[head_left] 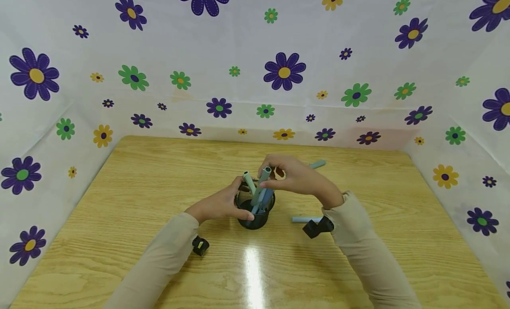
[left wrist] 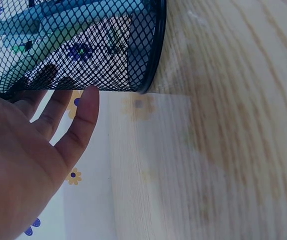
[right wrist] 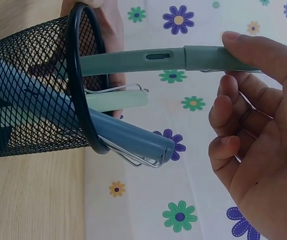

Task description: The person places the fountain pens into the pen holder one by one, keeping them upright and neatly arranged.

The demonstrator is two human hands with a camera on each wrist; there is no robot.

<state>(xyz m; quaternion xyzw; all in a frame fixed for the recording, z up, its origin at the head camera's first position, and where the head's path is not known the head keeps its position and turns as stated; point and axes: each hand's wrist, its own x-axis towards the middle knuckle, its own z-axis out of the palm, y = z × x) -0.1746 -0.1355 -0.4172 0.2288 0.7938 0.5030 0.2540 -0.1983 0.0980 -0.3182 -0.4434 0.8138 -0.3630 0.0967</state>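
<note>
A black wire-mesh pen cup (head_left: 255, 221) stands upright on the wooden table. My left hand (head_left: 221, 203) holds it from the left, thumb at the near rim and fingers along the far side, seen against the mesh (left wrist: 98, 55) in the left wrist view. Between thumb and fingers, my right hand (head_left: 299, 176) pinches the capped end of a grey-green pen (right wrist: 128, 62), whose lower end is inside the cup. A blue pen (right wrist: 133, 135) with a metal clip and a pale green pen (right wrist: 118, 101) lean in the cup, sticking out past its rim.
A light blue pen (head_left: 303, 219) lies on the table right of the cup, partly behind the right wrist's black camera (head_left: 316, 228). Farther back lies a teal pen (head_left: 318, 164), partly hidden by the right hand. Flower-printed cloth (head_left: 239, 43) walls the table's back and sides.
</note>
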